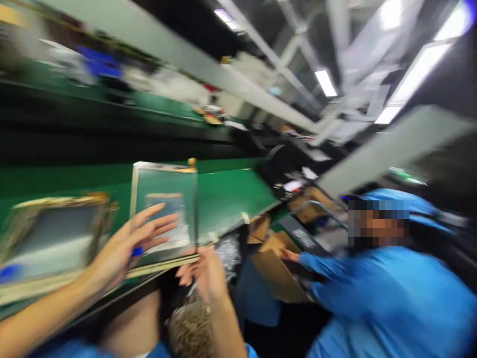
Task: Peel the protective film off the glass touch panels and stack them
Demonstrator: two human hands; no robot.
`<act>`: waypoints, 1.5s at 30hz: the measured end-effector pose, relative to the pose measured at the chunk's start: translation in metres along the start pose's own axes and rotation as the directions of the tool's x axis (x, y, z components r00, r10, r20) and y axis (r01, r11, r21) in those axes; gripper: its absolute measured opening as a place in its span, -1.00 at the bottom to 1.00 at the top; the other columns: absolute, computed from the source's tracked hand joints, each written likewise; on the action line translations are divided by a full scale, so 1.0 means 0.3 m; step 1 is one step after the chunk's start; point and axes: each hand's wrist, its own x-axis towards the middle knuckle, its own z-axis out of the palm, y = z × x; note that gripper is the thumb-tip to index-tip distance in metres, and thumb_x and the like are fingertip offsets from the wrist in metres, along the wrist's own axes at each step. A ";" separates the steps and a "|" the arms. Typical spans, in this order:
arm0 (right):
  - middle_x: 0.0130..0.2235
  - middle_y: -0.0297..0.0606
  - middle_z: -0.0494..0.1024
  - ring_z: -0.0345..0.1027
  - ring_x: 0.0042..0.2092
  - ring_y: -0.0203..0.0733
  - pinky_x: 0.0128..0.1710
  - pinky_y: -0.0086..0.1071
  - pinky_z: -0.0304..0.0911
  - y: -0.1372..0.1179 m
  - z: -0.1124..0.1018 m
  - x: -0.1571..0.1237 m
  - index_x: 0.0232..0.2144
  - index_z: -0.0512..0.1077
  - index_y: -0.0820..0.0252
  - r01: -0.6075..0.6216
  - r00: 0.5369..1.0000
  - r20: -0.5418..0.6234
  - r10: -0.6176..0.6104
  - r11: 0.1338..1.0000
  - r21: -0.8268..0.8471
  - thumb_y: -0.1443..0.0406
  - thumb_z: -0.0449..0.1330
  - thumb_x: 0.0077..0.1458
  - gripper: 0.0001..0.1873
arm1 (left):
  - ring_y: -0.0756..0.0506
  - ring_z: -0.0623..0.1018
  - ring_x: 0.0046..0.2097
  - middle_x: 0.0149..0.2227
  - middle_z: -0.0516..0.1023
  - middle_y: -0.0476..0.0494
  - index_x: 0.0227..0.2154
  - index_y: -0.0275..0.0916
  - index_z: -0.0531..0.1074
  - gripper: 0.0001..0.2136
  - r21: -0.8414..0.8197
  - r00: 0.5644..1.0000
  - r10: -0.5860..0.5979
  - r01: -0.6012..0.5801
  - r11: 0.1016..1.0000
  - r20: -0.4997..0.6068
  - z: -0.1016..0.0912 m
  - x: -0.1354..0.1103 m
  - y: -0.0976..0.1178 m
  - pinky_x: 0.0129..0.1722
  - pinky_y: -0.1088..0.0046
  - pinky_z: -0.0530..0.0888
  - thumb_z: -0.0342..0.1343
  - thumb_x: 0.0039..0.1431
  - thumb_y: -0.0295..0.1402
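Note:
A clear rectangular panel [164, 179] with a pale border and an orange-gold tab at its top right corner stands tilted over the green workbench. My left hand [143, 236] reaches across the panel's face, fingers stretched and apart; blur hides whether they touch it. Something blue sits at one of its fingers. At the panel's lower right corner, my right hand [208, 271] pinches the edge. A smaller pale rectangle [181, 233] shows through or on the panel. Left of my left hand lies a stack of similar framed panels [63, 238] with a greyish face.
The green bench [234, 194] runs away to the right beneath a cluttered shelf [156, 107]. A co-worker in blue [387, 293] reaches into a cardboard box [278, 271] on the right. Below my right hand is a clear bag of brownish material [192, 328]. Much is motion-blurred.

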 end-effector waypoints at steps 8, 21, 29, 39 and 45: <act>-0.63 -0.30 0.47 0.27 -0.66 -0.37 -0.65 -0.54 0.16 0.117 0.187 0.097 -0.38 0.48 0.25 -0.176 0.922 0.362 0.138 0.982 0.072 -0.01 0.16 0.10 -0.59 | -0.22 0.48 0.06 0.04 0.49 -0.25 0.09 -0.19 0.24 -0.61 -0.268 0.945 0.126 -0.211 0.940 -0.302 -0.289 -0.258 -0.039 -0.06 0.31 0.44 0.07 0.21 -0.32; -0.44 -0.27 0.52 0.39 -0.44 -0.28 -0.40 -0.44 0.26 0.230 0.364 0.038 -0.32 0.40 0.19 0.208 0.874 0.484 0.042 0.868 -0.451 0.08 0.06 0.20 -0.69 | -0.23 0.51 0.01 0.01 0.51 -0.27 0.06 -0.18 0.30 -0.63 -0.107 0.816 0.222 -0.325 0.940 -0.534 -0.421 -0.505 -0.045 -0.12 0.30 0.45 0.09 0.19 -0.30; -0.55 -0.40 0.26 0.13 -0.51 -0.34 -0.47 -0.43 -0.03 0.178 0.459 0.020 -0.57 0.22 0.17 0.761 0.627 0.765 -0.150 0.332 -0.558 0.29 -0.05 0.27 -0.66 | -0.21 0.52 0.00 -0.01 0.53 -0.21 0.03 -0.11 0.37 -0.70 0.048 0.872 0.347 -0.352 0.935 -0.345 -0.487 -0.633 0.018 -0.11 0.31 0.47 0.06 0.23 -0.31; -0.62 -0.39 0.23 0.06 -0.54 -0.32 -0.51 -0.38 -0.06 0.214 0.898 -0.067 -0.66 0.25 0.17 0.972 0.233 0.825 -0.515 0.090 -0.218 0.47 0.02 0.07 -0.70 | -0.25 0.39 0.14 0.15 0.37 -0.23 0.05 -0.16 0.33 -0.65 -0.042 0.823 0.325 -0.387 0.921 -0.465 -0.663 -0.747 -0.036 0.04 0.23 0.40 0.10 0.20 -0.30; -0.54 -0.33 0.36 0.18 -0.54 -0.34 -0.60 -0.46 0.06 -0.020 0.986 0.087 -0.70 0.25 0.15 0.474 0.734 0.570 -0.370 0.880 -0.038 0.40 0.05 -0.05 -0.76 | -0.27 0.47 0.06 0.10 0.42 -0.34 0.02 -0.23 0.33 -0.54 -0.464 0.940 0.055 -0.217 0.859 -0.337 -0.792 -0.761 -0.089 -0.13 0.27 0.47 -0.01 0.20 -0.02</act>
